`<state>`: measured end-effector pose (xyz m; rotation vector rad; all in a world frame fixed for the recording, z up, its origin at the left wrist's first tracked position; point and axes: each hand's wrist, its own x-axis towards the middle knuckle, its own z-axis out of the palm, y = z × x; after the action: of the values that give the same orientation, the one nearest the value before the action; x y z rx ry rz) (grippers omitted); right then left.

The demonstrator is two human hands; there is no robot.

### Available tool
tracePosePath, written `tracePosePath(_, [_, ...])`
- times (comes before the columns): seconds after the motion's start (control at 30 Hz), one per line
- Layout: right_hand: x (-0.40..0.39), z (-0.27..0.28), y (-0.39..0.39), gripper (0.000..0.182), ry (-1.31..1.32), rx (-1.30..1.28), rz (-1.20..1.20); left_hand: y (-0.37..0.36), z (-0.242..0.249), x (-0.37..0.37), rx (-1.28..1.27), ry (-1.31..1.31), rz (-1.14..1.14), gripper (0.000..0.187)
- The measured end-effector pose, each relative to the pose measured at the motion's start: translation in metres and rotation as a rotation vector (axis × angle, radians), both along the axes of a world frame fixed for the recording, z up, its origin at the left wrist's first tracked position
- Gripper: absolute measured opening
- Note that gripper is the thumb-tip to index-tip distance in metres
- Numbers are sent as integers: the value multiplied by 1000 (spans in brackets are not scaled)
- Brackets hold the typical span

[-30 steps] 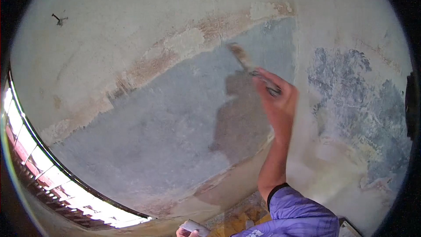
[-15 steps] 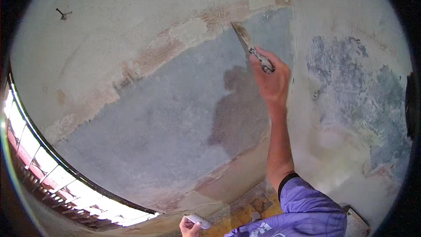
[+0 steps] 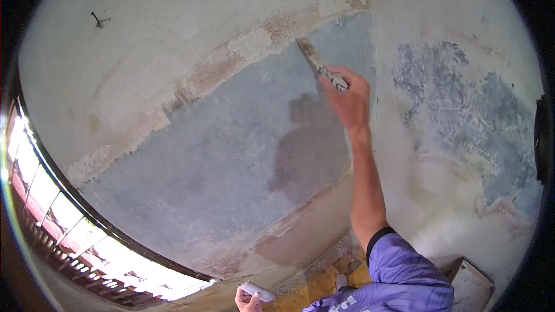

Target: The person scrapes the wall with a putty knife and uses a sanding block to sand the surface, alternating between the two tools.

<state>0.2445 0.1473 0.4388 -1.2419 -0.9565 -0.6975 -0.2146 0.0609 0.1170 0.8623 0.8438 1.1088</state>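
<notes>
My right hand (image 3: 351,101) is wrapped round the speckled handle of a scraper (image 3: 310,55). The scraper's stained blade meets the wall near the upper edge of a grey-blue patch (image 3: 202,144), beside a strip of exposed brownish plaster (image 3: 219,63). Low in the view, my left hand (image 3: 247,301) grips a pale, whitish object (image 3: 257,292), partly hidden by the fingers; I cannot make out what it is.
A barred window (image 3: 63,225) lies at the lower left. A bent nail (image 3: 99,21) sticks out of the upper left wall. The adjoining right wall has a mottled blue patch (image 3: 439,81). A board-like object (image 3: 471,286) stands at the lower right.
My right hand and the scraper have moved slightly left, the blade now a little lower along the patch's upper edge. The camera view has shifted a little. Both hands keep their holds.
</notes>
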Motion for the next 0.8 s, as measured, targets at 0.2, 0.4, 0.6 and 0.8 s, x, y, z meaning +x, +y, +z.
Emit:
tracePosePath(0.2, [-23, 2, -40, 32, 170, -49, 151, -5, 21, -5, -37, 5, 55, 44])
tracePosePath(0.4, [-25, 2, -14, 28, 267, -79, 138, -9, 18, -15, 19, -17, 80, 35])
tracePosePath(0.6, [-27, -8, 7, 31, 92, -90, -227, -3, 2, -22, 63, -1, 60, 33])
tracePosePath(0.8, [-38, -33, -36, 35, 299, -230, 164, -7, 7, -18, 59, 16, 4, 31])
